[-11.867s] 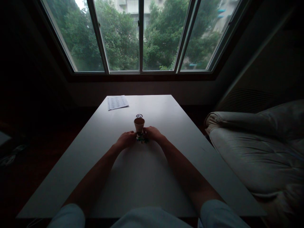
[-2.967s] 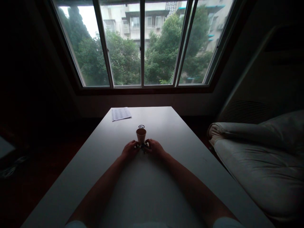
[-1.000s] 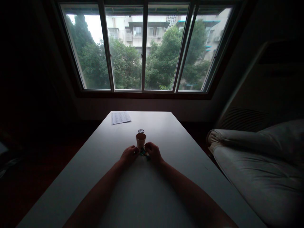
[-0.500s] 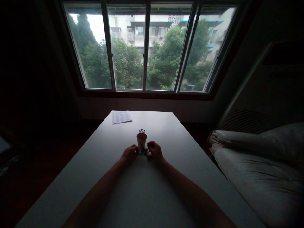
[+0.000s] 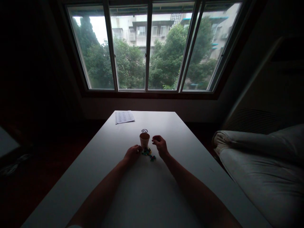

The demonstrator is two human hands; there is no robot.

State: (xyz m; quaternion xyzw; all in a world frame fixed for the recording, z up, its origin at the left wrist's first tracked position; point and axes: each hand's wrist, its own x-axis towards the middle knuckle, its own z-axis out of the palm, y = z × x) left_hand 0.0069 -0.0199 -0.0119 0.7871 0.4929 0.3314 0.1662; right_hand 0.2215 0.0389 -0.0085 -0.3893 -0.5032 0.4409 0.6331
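Observation:
A paper cup (image 5: 144,141) stands upright on the white table (image 5: 142,186), its mouth facing up. Just in front of it lies a small heap of green, yellow and dark pieces (image 5: 147,152), too small to name. My left hand (image 5: 133,153) rests on the table at the heap's left side, fingers curled together; what they hold, if anything, is hidden. To the right of the cup my right hand (image 5: 161,145) is raised near rim height, thumb and fingertips pinched. Whatever sits in that pinch is too small and dark to make out.
Behind the cup lies a small dark-rimmed ring-shaped thing (image 5: 144,130). Printed sheets (image 5: 124,117) lie at the table's far left corner. A padded pale seat (image 5: 258,164) stands along the right side, and a wide window (image 5: 147,47) fills the far wall.
My right hand has lifted away from the heap, up and to the right, uncovering pieces at its right end. My left hand stays by the heap. The whole view has shifted slightly.

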